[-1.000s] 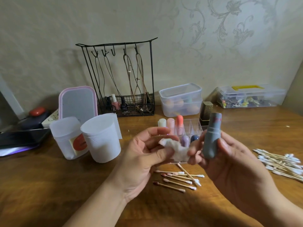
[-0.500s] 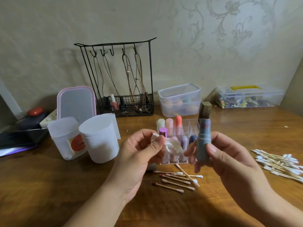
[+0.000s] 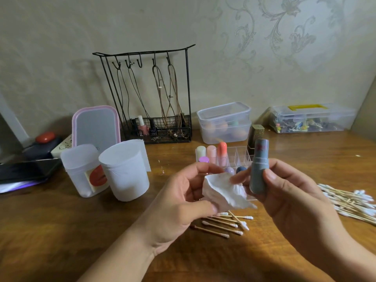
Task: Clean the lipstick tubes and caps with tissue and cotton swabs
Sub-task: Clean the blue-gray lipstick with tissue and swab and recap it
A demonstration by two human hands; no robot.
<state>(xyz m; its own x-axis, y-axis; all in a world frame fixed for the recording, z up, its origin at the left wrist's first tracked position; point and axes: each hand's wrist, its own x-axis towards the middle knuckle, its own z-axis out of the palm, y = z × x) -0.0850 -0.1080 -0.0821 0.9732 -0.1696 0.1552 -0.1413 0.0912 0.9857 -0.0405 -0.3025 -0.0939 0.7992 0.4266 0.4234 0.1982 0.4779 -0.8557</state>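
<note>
I hold the grey-blue lipstick tube (image 3: 258, 169) upright in my right hand (image 3: 289, 192), right of centre in the frame, thumb on the near side and fingers curled round the lower half; its top end shows a red smear. My left hand (image 3: 183, 202), centre frame, pinches a crumpled tissue (image 3: 223, 190) between thumb and fingers.

A second ago the tissue was balled tight and pressed close against the tube. Now it has opened out into a loose, fanned wad, and my right forefinger tip touches its upper edge. The tube has drifted a little to the right and stands clear of the tissue, just beside it. The camera view has barely shifted; everything on the table (image 3: 61, 231) lies as it did.

I judge that I am turning the tissue to find a clean patch before wiping again, since the tube's top is still marked red. The wipe is therefore not finished.

The used cotton swabs (image 3: 221, 224) lie below my hands in the lower centre, and a fresh heap of swabs (image 3: 350, 202) sits at the right edge. Other lipsticks stand in the clear organiser (image 3: 234, 157) behind my hands.
</note>
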